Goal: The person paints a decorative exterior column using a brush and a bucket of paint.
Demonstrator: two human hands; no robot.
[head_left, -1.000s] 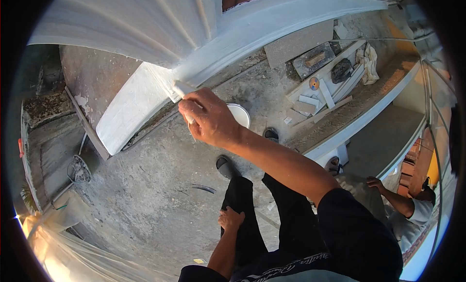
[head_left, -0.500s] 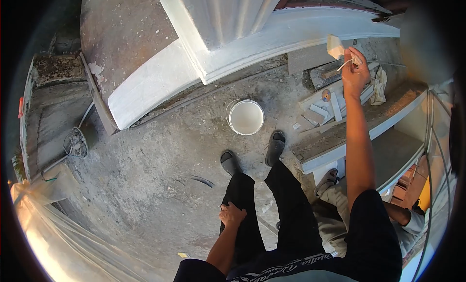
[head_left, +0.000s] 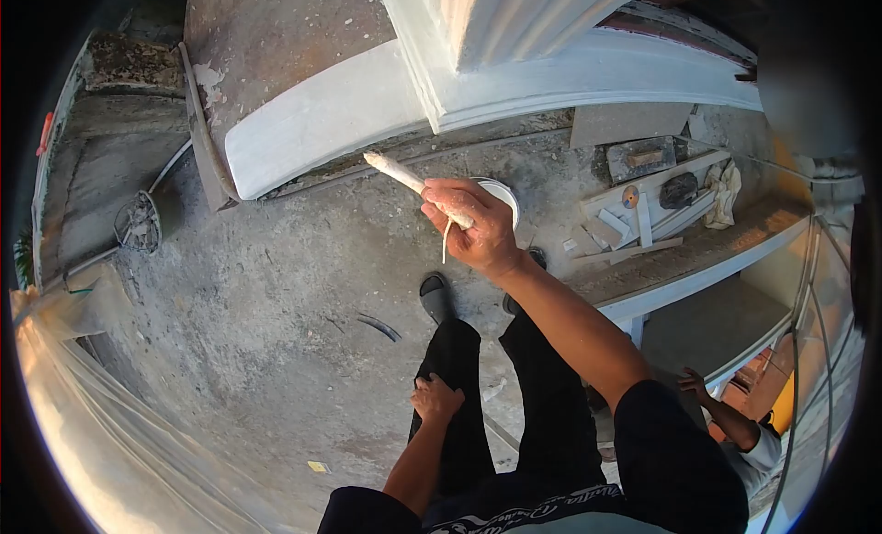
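Observation:
My right hand (head_left: 473, 224) is closed around a white-coated paintbrush (head_left: 395, 170), which I see nearly edge-on, its tip pointing up and left. A thin white strip dangles below the grip. Behind this hand stands a white bucket (head_left: 506, 196), partly covered by it, so its inside is mostly hidden. My left hand (head_left: 436, 398) rests on my left thigh above the black trouser leg (head_left: 455, 350), fingers bent over the cloth and holding no object. Beyond the brush are a white-painted low ledge (head_left: 322, 121) and a white fluted column (head_left: 514, 29).
On the right, a cluttered patch holds boards, a disc (head_left: 630, 196), offcuts and a cloth (head_left: 723, 192) beside a long ledge (head_left: 707, 258). Another person's arm (head_left: 730, 419) shows at lower right. A wire basket-like container (head_left: 140, 224) stands left; a black hose piece (head_left: 378, 327) lies on the concrete.
My right hand has swung left and down with the paintbrush, from over the right-hand boards to in front of the bucket. My left hand stays on my thigh. The view has shifted slightly.

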